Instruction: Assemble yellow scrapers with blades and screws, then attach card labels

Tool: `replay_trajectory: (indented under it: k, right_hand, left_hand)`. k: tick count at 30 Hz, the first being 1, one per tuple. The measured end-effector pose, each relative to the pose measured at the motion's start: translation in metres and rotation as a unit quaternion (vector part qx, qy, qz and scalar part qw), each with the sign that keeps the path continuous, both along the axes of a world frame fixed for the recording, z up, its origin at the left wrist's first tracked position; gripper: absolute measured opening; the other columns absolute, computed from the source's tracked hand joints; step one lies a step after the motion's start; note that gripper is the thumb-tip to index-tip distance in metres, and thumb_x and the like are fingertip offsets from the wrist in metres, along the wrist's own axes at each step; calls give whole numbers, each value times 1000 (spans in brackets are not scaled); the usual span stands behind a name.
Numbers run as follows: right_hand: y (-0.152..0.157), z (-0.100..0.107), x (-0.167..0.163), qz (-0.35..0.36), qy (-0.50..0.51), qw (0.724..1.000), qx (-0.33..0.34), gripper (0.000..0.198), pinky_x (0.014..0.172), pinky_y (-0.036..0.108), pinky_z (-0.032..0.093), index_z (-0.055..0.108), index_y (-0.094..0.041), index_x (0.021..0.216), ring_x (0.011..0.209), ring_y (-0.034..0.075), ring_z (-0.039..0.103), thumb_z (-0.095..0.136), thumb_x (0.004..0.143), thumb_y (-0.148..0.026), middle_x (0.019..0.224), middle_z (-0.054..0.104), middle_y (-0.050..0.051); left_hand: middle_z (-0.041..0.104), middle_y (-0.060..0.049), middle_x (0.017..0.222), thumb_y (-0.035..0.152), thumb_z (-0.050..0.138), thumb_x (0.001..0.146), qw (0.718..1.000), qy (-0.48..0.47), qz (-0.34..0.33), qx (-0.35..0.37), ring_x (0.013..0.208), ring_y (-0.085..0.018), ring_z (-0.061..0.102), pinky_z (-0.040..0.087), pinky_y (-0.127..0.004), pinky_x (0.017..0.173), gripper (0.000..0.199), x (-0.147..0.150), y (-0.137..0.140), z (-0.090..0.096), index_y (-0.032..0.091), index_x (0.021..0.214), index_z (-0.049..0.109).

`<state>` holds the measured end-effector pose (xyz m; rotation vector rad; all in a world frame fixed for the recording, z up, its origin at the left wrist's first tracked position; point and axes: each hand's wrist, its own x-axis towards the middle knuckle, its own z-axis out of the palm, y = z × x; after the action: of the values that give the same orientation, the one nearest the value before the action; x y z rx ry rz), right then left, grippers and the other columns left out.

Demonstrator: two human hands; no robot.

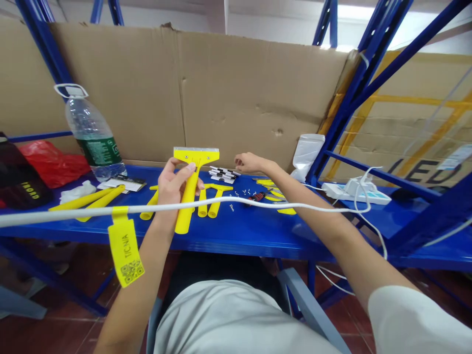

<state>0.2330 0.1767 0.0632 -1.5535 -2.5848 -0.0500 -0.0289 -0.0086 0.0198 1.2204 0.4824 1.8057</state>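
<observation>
My left hand is wrapped round a yellow scraper and holds it upright, its wide head on top. Two screws and a thin metal strip show on that head. Further right, my right hand hovers with curled fingers beyond a small stack of black-and-white packets; whatever sits in its fingertips, if anything, is too small to tell. Several more yellow scraper handles lie behind the held one. Tiny silvery pieces, a dark red-and-black object and flat yellow parts lie below my right forearm.
A white cable with a yellow tag crosses in front. On the blue table stand a water bottle and, at right, a power strip. Two yellow handles lie left. Cardboard walls the back.
</observation>
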Motion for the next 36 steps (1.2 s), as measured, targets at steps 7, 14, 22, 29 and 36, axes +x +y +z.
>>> replay_trajectory:
  k: [7,14,22,29,36]
  right_hand:
    - [46,-32,-19,-10,-63,997,-47,38,106,50,67,73,-19,139,123,27,76,76,110,-42,143,74,12]
    - [32,-30,-11,-48,-5,997,54,39,111,54,62,72,-18,139,128,29,73,73,111,-45,144,74,13]
    - [-36,-16,1,5,119,975,187,17,91,39,48,57,-22,120,116,32,68,54,103,-23,138,75,17]
    - [-101,-20,1,67,172,958,218,17,88,37,47,47,-27,105,113,30,65,58,94,-19,131,70,14]
    - [-167,-52,5,134,323,906,241,26,94,40,54,50,-28,97,109,28,67,72,92,-17,118,64,9]
  left_hand:
    - [77,1,83,38,97,85,1000,-4,1,3,53,-15,71,53,-25,44,42,-5,6,-2,26,109,65]
    - [75,0,78,38,97,86,1000,1,2,2,54,-17,72,53,-25,45,40,-5,6,-4,25,109,66]
    - [70,2,67,36,97,86,1000,13,-12,-15,46,-15,66,52,-24,45,41,5,0,-3,24,109,66]
    - [77,0,83,39,94,91,999,29,-24,-38,62,-18,78,57,-23,51,40,16,-6,-6,24,115,65]
    - [80,0,103,41,94,91,997,-21,-51,-52,69,-14,79,58,-20,54,47,32,-3,-14,27,124,63]
